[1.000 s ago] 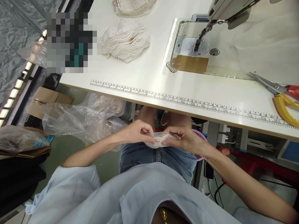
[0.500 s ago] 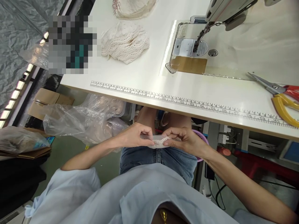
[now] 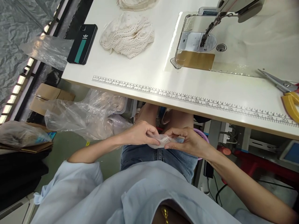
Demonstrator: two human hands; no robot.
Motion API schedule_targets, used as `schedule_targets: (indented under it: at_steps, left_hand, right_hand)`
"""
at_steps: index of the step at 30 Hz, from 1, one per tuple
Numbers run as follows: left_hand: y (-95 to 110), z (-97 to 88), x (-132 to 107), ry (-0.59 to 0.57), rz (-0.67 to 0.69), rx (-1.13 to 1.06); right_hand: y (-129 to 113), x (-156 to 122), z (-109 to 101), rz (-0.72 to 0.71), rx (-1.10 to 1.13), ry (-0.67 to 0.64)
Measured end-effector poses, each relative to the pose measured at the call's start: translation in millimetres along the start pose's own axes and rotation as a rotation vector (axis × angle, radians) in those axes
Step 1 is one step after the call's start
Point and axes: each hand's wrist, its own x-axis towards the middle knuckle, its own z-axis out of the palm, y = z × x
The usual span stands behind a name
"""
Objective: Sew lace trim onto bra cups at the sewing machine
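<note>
A small piece of white fabric with a lace edge [image 3: 161,141] is stretched between my two hands, over my lap and below the table edge. My left hand [image 3: 142,133] pinches its left end with thumb and fingers. At the other end, the thumb and fingers of my right hand [image 3: 184,140] close on the lace side. On the table, a stack of white eyelet lace pieces [image 3: 128,35] lies beyond my hands. Part of another white fabric pile [image 3: 137,4] shows behind it at the top edge.
A sewing machine [image 3: 207,34] stands at the back right of the white table [image 3: 149,71]. Yellow-and-red-handled scissors [image 3: 277,84] lie on the right. A black phone [image 3: 83,44] rests at the left edge. Below are plastic bags [image 3: 77,118] and a cardboard box [image 3: 48,96].
The view has shifted slightly, so the table items sit a little higher and mostly further right. My fingers have moved slightly on the lace-edged fabric, which both hands still hold.
</note>
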Motion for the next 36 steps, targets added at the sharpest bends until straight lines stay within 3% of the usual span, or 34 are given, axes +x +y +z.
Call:
schedule_targets:
  at_steps: [7,11,16,23,36]
  left_hand:
    - [3.8,-0.6,-2.1,0.016,0.01,0.06]
    - [-3.4,-4.5,-1.9,-0.027,0.004,0.01]
    - [-3.4,-4.6,2.5,-0.047,-0.014,-0.035]
    - [-14.2,-10.3,6.0,-0.131,0.041,-0.109]
    - [-19.8,-7.6,4.0,-0.076,0.047,-0.108]
  right_hand:
    - [0.4,4.4,0.7,-0.031,0.09,-0.038]
    - [4.0,0.8,-7.2,0.027,0.175,-0.012]
    - [5.0,5.9,-5.0,0.099,0.253,-0.111]
    - [11.9,5.7,-7.5,0.153,0.382,0.002]
    - [15.8,-2.0,-13.2,0.191,0.375,0.049]
